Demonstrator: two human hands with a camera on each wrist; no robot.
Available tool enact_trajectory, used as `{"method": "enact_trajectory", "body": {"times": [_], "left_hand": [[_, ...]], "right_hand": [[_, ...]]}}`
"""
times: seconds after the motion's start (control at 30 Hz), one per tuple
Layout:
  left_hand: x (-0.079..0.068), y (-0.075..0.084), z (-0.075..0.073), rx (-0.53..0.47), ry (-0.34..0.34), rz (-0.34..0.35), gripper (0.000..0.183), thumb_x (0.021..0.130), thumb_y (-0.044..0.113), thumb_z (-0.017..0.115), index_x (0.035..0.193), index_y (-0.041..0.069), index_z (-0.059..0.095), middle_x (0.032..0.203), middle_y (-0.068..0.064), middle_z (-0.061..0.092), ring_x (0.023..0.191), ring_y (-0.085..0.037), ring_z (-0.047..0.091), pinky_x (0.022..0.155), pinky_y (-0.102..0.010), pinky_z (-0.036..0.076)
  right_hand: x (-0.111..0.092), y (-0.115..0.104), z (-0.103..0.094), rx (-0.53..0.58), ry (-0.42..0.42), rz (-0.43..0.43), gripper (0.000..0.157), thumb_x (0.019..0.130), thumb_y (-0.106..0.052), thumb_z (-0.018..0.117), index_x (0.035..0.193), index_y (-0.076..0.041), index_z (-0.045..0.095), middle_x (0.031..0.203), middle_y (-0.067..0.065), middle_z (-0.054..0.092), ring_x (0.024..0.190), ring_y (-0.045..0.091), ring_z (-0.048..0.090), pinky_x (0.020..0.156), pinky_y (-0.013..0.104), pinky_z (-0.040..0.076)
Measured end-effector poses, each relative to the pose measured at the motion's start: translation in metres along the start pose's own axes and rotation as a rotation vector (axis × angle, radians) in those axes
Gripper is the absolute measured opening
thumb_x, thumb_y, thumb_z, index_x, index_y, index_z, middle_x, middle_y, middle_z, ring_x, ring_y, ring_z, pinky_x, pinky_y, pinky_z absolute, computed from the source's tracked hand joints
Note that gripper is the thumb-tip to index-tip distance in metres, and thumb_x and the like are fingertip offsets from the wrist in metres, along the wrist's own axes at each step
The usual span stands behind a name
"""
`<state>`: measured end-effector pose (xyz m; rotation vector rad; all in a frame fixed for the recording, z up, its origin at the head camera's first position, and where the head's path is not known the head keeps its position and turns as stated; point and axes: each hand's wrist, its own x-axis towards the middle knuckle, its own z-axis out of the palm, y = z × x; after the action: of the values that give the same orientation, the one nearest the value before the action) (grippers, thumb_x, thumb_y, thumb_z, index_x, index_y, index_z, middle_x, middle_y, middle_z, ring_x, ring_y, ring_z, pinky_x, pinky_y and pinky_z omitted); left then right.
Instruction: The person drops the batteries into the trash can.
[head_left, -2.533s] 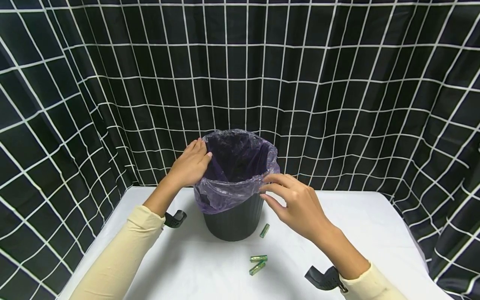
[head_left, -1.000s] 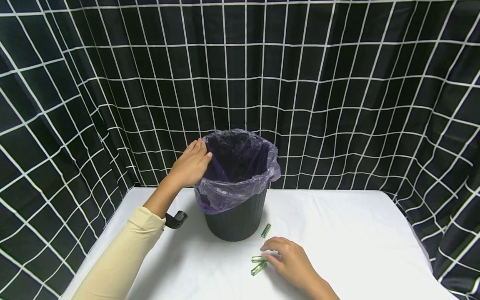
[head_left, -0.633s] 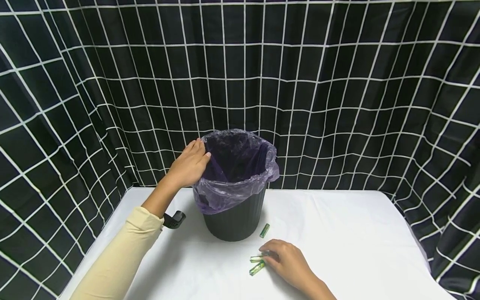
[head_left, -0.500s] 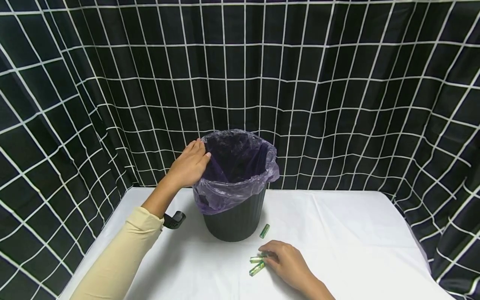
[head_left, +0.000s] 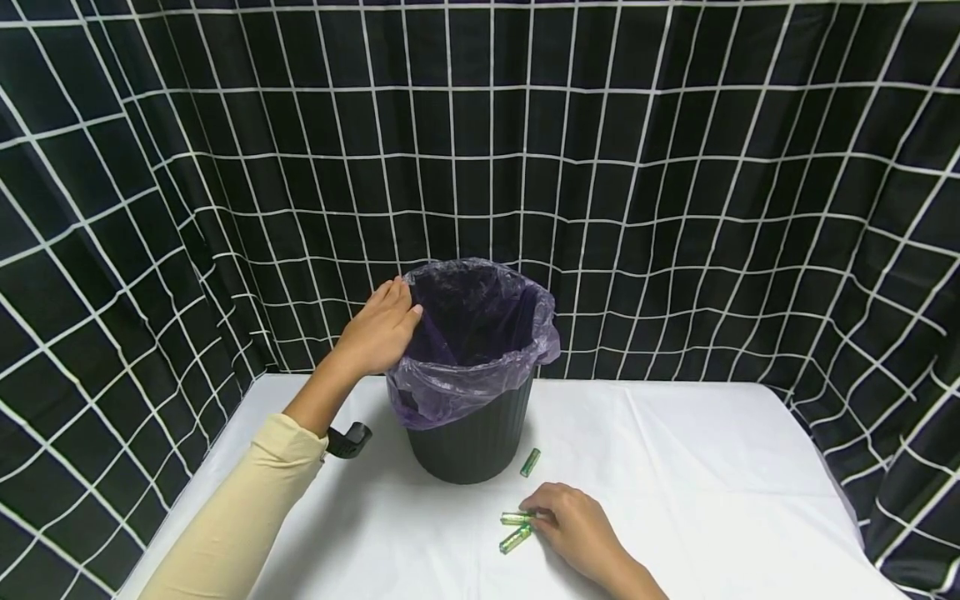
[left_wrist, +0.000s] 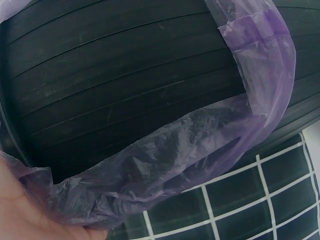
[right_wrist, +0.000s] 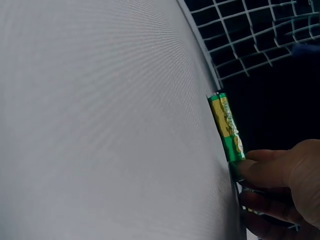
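L hand (head_left: 381, 329) on rim of dk grey bin (head_left: 472, 450) w/ purple liner (head_left: 457, 392), bin mouth just R of it. R hand (head_left: 576, 529), fingers curled on end of upper green cyl. (head_left: 515, 518); lower green cyl. (head_left: 514, 540) slanted just beside, L of same hand. 3rd green cyl. (head_left: 530, 462) beyond R hand, nr bin base. White desk (head_left: 712, 467) under; blk gridded curtain (head_left: 510, 125) beyond both hands.

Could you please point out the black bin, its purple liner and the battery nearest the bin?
Black bin (head_left: 470, 448): head view, on its lower front wall.
Purple liner (head_left: 459, 388): head view, on the fold hanging over the front.
Nearest battery (head_left: 530, 462): head view, middle of its green casing.
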<state>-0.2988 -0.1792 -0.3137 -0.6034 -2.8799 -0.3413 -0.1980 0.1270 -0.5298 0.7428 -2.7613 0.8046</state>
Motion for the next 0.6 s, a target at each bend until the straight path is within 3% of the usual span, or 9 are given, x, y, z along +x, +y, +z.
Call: {"method": "enact_trajectory", "body": {"times": [0.4,0.6], "left_hand": [[-0.001,-0.0011,-0.001,-0.015,-0.009,-0.015,0.061,0.111,0.028,0.022,0.153,-0.015,0.02,0.164,-0.029,0.015,0.155,-0.035,0.009,0.127,-0.04,0.003],[0.0,-0.0003,-0.0012,-0.019,-0.019,-0.017,0.061,0.11,0.027,0.022,0.153,-0.016,0.019,0.164,-0.029,0.015,0.155,-0.035,0.008,0.127,-0.04,0.002]], "right_hand": [[-0.0012,-0.0032,-0.0001,-0.021,-0.035,0.01,0.013,0.078,-0.009,0.083,0.088,-0.015,0.079,0.087,-0.009,0.071,0.075,0.002,0.055,0.066,0.02,0.05],[-0.0017,-0.0054,-0.0016,-0.01,-0.053,0.052,0.016,0.078,-0.008,0.082,0.09,-0.016,0.076,0.088,-0.009,0.071,0.083,0.008,0.062,0.075,0.032,0.058]]}}
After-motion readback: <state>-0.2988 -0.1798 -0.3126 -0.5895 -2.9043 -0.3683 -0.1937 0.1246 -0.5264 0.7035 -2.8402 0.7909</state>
